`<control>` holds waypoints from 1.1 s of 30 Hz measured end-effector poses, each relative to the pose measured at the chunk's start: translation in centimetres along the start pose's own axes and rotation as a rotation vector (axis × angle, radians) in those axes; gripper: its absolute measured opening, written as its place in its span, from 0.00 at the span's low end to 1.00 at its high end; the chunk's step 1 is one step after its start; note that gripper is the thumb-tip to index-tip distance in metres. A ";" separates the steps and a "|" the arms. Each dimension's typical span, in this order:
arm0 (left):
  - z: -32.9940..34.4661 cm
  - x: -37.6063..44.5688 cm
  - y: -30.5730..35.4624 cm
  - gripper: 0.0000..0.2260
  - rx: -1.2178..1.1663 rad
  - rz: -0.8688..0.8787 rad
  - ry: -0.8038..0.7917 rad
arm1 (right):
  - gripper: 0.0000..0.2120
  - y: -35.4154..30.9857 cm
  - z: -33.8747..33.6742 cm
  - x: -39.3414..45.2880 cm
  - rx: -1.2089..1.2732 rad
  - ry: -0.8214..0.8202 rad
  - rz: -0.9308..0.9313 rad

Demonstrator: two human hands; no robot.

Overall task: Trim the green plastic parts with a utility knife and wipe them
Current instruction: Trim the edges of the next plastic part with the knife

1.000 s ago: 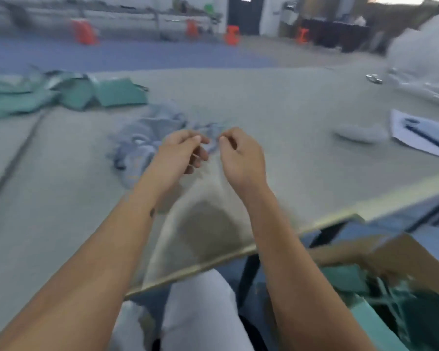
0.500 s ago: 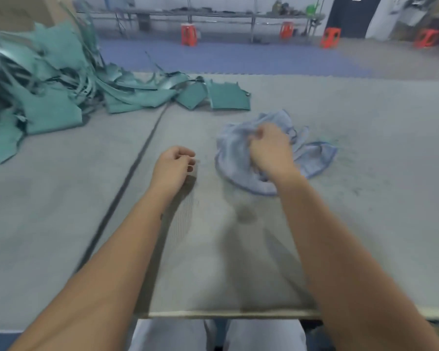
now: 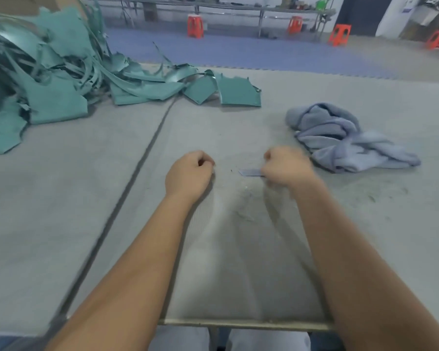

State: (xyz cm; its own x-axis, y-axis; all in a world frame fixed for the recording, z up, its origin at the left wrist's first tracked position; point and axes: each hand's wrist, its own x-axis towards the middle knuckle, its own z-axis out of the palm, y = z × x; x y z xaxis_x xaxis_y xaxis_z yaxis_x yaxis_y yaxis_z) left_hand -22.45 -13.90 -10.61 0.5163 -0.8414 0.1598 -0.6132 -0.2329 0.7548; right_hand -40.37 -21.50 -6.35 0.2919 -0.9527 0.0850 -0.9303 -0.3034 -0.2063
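Two hands hover over the table (image 3: 61,211): left hand (image 3: 189,174) clenched, holding nothing visible; right hand (image 3: 285,169), blurred, grips a blade (image 3: 250,172). Green parts (image 3: 58,79) lie piled far left; the cloth (image 3: 340,138) sits right.

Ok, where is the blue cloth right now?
In the head view the blue cloth lies crumpled on the grey table, right of centre, just beyond the right hand and right of the green plastic parts.
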 end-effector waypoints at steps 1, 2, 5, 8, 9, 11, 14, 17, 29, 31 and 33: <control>-0.3 -0.1 -0.1 0.10 -0.121 -0.017 -0.014 | 0.13 -0.2 0.5 -0.2 -0.098 -0.047 -0.017; -0.8 0.0 -0.1 0.11 -0.245 -0.031 -0.025 | 0.14 -0.2 0.7 -0.2 -0.150 -0.036 -0.023; -3.7 0.6 -1.1 0.12 -0.362 -0.050 0.029 | 0.12 -0.3 -0.3 0.4 -0.161 -0.092 0.007; -8.3 1.7 -3.3 0.11 -0.293 -0.068 0.180 | 0.10 -2.2 -1.4 1.3 -0.089 -0.090 -0.051; -9.9 2.1 -4.1 0.11 -0.265 -0.088 0.232 | 0.10 -3.6 -1.5 1.6 -0.022 -0.002 -0.089; -12.7 2.8 -5.7 0.10 -0.170 -0.138 0.298 | 0.10 -7.3 -1.4 1.9 0.146 0.158 -0.177; -15.6 3.8 -8.0 0.12 0.030 -0.193 0.310 | 0.07 -13.4 0.2 2.0 0.377 0.208 -0.311; -17.6 4.6 -10.2 0.13 0.425 -0.132 0.369 | 0.06 -17.7 2.9 1.4 0.505 0.131 -0.400; -23.0 11.0 -16.6 0.33 0.584 -0.551 0.289 | 0.05 -17.4 8.5 2.0 0.915 -0.160 -0.369; -22.3 11.4 -17.2 0.29 0.555 -0.662 0.170 | 0.05 -17.6 8.7 2.1 0.897 -0.163 -0.364; -21.3 11.6 -17.3 0.26 0.664 -0.693 0.098 | 0.04 -17.7 8.9 2.2 0.896 -0.167 -0.349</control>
State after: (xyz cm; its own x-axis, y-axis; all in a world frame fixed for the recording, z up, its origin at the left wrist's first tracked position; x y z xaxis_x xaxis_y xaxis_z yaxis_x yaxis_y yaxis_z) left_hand 6.88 -9.20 -8.28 0.9202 -0.3754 -0.1109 -0.3507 -0.9165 0.1927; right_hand -21.29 -18.41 -11.16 0.6111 -0.7758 0.1572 -0.2920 -0.4055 -0.8662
